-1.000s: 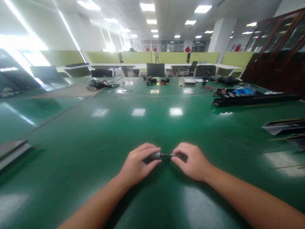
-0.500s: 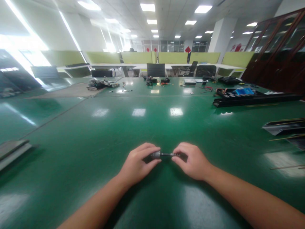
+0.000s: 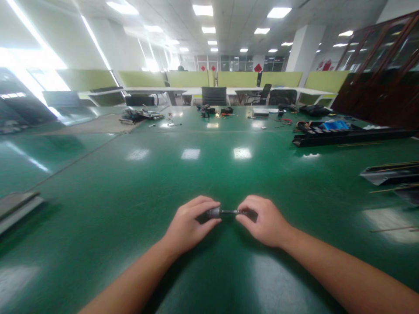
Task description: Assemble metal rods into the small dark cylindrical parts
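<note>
Low over the green tabletop (image 3: 209,179), my left hand (image 3: 193,220) closes thumb and fingers round a short grey cylinder (image 3: 214,213). A thin dark rod (image 3: 228,212) runs out of the cylinder's right end toward my right hand (image 3: 262,220). The right thumb and fingertips pinch the rod's far end, where its surface looks ribbed. Cylinder and rod lie level in one line between the two hands. My fingers hide the cylinder's left part and the tip of the rod, and the exact kind of thing cannot be made out.
Black metal channels (image 3: 314,138) with parts and a blue item lie at the right. More rails (image 3: 389,172) and thin rods stand nearer on that side. A flat slab (image 3: 19,207) is at the left edge. Tools and cables (image 3: 209,111) spread along the far edge.
</note>
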`<action>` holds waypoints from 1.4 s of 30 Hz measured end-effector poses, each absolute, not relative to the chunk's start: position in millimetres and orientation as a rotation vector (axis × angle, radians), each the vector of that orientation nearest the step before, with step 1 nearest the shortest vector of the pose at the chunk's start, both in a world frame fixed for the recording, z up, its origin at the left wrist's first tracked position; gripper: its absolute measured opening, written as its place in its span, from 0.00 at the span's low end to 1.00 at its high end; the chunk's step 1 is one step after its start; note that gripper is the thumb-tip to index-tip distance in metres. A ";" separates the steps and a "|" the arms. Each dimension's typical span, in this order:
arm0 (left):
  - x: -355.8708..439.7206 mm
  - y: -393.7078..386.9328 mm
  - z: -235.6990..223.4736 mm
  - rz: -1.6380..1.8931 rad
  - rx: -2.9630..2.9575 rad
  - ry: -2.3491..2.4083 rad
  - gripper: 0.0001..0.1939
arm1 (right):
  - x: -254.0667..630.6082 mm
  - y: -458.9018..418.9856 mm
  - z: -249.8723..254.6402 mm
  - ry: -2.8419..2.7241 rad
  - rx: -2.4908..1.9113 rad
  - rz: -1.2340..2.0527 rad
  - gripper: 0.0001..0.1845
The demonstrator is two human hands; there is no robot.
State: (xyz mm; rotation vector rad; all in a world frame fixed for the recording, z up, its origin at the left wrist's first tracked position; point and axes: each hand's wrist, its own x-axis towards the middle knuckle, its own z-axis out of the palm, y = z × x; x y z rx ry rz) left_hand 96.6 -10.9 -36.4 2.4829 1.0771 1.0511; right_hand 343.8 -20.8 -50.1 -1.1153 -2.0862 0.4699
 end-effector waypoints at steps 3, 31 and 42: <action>96.2 -10.7 -36.5 1.042 2.477 1.083 0.13 | 343.7 -20.9 -49.7 -2.090 -1.117 0.471 0.01; 84.2 -1.2 -32.3 1.094 2.102 1.406 0.17 | 345.3 -20.6 -44.5 -2.019 -1.170 0.548 0.11; -3.5 -2.3 -6.5 1.246 1.227 1.622 0.29 | 348.6 -14.0 -48.5 -1.971 -1.223 0.603 0.25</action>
